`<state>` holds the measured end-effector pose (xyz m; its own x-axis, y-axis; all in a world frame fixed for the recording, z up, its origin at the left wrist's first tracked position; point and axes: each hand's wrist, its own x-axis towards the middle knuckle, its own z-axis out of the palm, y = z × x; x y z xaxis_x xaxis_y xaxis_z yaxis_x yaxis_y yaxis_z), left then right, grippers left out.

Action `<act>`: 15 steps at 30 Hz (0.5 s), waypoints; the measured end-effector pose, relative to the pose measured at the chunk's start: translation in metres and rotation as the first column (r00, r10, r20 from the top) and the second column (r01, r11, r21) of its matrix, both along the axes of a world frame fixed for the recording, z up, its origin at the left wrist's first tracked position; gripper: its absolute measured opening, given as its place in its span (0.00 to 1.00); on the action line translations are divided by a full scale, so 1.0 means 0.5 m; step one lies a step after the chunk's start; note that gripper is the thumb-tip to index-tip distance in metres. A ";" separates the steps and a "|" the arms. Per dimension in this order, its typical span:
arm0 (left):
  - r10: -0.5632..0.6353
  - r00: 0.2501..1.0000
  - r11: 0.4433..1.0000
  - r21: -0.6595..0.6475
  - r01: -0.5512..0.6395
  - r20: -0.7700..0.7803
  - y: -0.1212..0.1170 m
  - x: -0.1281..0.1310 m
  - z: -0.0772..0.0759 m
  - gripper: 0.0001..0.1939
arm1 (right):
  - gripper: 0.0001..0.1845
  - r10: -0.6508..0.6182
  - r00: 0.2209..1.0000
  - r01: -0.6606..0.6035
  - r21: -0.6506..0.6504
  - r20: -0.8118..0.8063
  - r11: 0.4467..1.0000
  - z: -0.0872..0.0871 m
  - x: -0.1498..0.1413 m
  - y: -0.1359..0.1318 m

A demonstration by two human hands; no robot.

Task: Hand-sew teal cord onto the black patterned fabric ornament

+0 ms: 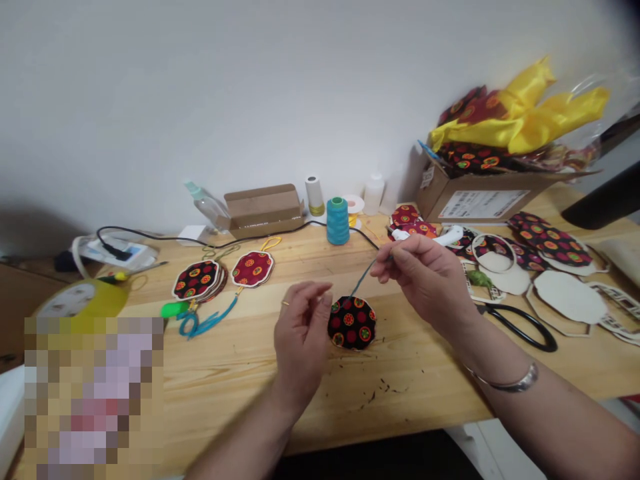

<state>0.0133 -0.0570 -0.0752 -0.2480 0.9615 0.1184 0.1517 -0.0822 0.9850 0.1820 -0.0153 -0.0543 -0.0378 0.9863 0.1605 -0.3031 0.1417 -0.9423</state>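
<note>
My left hand (301, 333) pinches the left edge of a round fabric piece (353, 323), black with red and orange circles, just above the wooden table (240, 373). A thin grey-blue cord (363, 277) runs up from the piece's top. My right hand (425, 275) pinches the upper end of that cord, raised to the right of the piece. A silver bangle (507, 383) sits on my right wrist.
Finished patterned pieces (220, 275) with blue tassels lie at the left. A teal thread cone (338, 221), white spools and a small cardboard box (264, 209) stand by the wall. Black scissors (523, 327), card cut-outs and a box of fabric (480, 190) are at the right.
</note>
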 end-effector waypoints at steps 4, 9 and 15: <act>-0.300 0.873 0.859 -0.289 0.422 0.384 -0.003 0.003 -0.001 0.12 | 0.04 0.061 0.997 -0.064 0.069 0.042 0.996 -0.011 -0.010 -0.006; -0.308 0.653 0.677 -0.323 0.661 0.692 0.007 -0.001 -0.002 0.17 | 0.05 0.156 0.969 -0.184 0.145 0.189 0.972 -0.010 -0.019 -0.023; -0.178 0.583 0.687 -0.324 0.650 0.793 0.015 -0.004 -0.010 0.14 | 0.06 0.247 0.806 -0.429 0.244 0.537 0.870 -0.009 -0.014 -0.040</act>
